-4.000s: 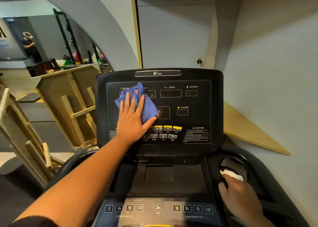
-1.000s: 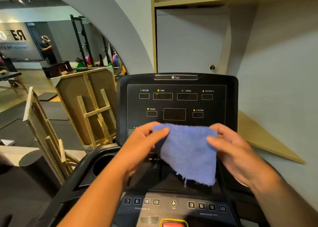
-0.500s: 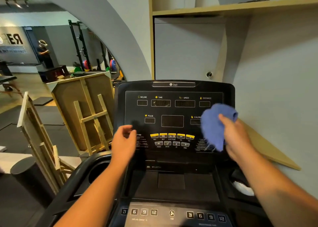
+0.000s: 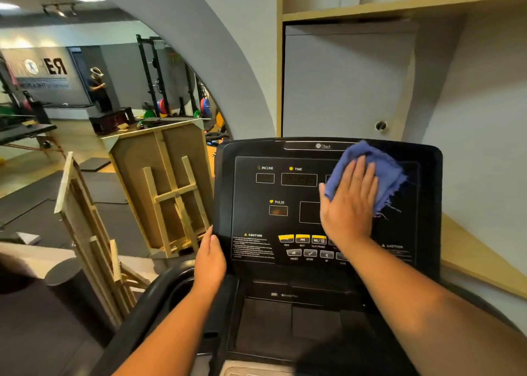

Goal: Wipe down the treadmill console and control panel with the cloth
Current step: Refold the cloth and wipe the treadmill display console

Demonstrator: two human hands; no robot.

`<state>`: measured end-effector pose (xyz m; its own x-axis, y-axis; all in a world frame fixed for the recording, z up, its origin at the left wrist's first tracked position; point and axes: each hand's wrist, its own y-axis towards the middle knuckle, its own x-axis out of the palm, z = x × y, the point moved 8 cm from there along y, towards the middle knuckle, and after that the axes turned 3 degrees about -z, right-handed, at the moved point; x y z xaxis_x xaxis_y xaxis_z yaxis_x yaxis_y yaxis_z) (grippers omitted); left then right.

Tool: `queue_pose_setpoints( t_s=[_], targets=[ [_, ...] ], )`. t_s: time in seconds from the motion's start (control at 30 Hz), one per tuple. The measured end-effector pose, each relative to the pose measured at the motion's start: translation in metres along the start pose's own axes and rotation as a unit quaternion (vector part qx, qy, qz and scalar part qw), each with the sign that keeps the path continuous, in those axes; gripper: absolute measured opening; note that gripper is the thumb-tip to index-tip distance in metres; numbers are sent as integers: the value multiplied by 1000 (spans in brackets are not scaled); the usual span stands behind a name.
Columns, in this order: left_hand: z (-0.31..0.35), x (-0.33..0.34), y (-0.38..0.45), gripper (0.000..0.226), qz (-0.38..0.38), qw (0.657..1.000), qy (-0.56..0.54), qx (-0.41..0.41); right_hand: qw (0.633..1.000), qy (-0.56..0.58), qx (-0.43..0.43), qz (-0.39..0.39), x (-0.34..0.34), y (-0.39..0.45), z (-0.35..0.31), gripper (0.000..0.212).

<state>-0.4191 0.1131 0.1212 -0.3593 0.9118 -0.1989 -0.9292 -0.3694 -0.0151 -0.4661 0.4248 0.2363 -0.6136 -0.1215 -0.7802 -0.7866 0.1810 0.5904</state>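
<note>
The black treadmill console (image 4: pixel 256 193) stands upright in front of me, with its display windows and yellow buttons. My right hand (image 4: pixel 346 201) lies flat, fingers spread, pressing a crumpled blue cloth (image 4: pixel 385 173) against the panel's upper right, over the speed and distance windows. My left hand (image 4: pixel 210 257) rests against the console's lower left edge, fingers together, holding no object. Below the panel sits the dark tray area (image 4: pixel 291 321).
A wooden crate frame (image 4: pixel 168 193) and a leaning wooden panel (image 4: pixel 85 227) stand left of the treadmill. A dark cylinder (image 4: pixel 65 278) sits lower left. A grey wall and wooden shelf (image 4: pixel 399 5) are behind the console. A mirror on the left shows gym racks.
The cloth went from both hands to my right hand, which has moved up and pressed it flat on the panel's upper right. My left hand has shifted onto the console's left edge.
</note>
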Motion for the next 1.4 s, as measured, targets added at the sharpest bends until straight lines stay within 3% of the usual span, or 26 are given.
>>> queue_pose_setpoints(
  t_s=[0.1, 0.17, 0.23, 0.33, 0.47, 0.53, 0.63, 0.77, 0.83, 0.9, 0.97, 1.03, 1.17, 1.27, 1.33, 1.4],
  targets=[
    [-5, 1, 4, 47, -13, 1000, -3, -4, 981, -71, -177, -37, 32, -33, -45, 86],
    [-8, 3, 7, 48, -27, 1000, 2, -6, 970, -99, -215, -45, 39, -44, -28, 84],
    [-11, 3, 10, 48, -41, 999, 1, -5, 972, -113, -197, -55, 36, -45, -2, 83],
    [-15, 2, 16, 48, -58, 998, 11, -5, 994, -76, -69, -47, 18, -19, 14, 84],
    [-16, 2, 21, 46, -69, 998, 10, -8, 999, -31, 23, -8, 2, 6, -36, 89],
    [-14, 3, 19, 47, -74, 997, 6, -10, 999, -31, -18, -13, 10, -1, -71, 89],
    [-10, 4, 13, 47, -82, 997, -15, -6, 987, -47, -148, -36, 33, -27, -116, 89],
    [-7, 4, 12, 44, -95, 995, -41, -5, 938, -102, -325, -70, 54, -62, -114, 86],
    [-11, 3, 15, 42, -109, 993, -49, -12, 934, -121, -329, -63, 50, -60, -93, 83],
    [-13, 3, 16, 41, -121, 991, -57, -17, 957, -119, -262, -47, 40, -38, -82, 83],
    [-13, 3, 15, 40, -127, 990, -65, -23, 979, -84, -183, -37, 29, -15, -94, 85],
    [-11, 4, 14, 39, -130, 989, -69, -22, 986, -50, -156, -32, 25, -6, -123, 85],
    [-12, 4, 15, 38, -131, 989, -67, -21, 949, -65, -302, -69, 49, -46, -178, 88],
    [-16, 3, 18, 31, -127, 989, -75, -26, 905, -68, -407, -107, 67, -87, -174, 86],
    [-18, 3, 17, 30, -131, 986, -96, -35, 888, -80, -438, -116, 72, -102, -153, 83],
    [-19, 3, 16, 32, -140, 983, -113, -43, 902, -91, -410, -98, 65, -93, -131, 79]
  ],
)
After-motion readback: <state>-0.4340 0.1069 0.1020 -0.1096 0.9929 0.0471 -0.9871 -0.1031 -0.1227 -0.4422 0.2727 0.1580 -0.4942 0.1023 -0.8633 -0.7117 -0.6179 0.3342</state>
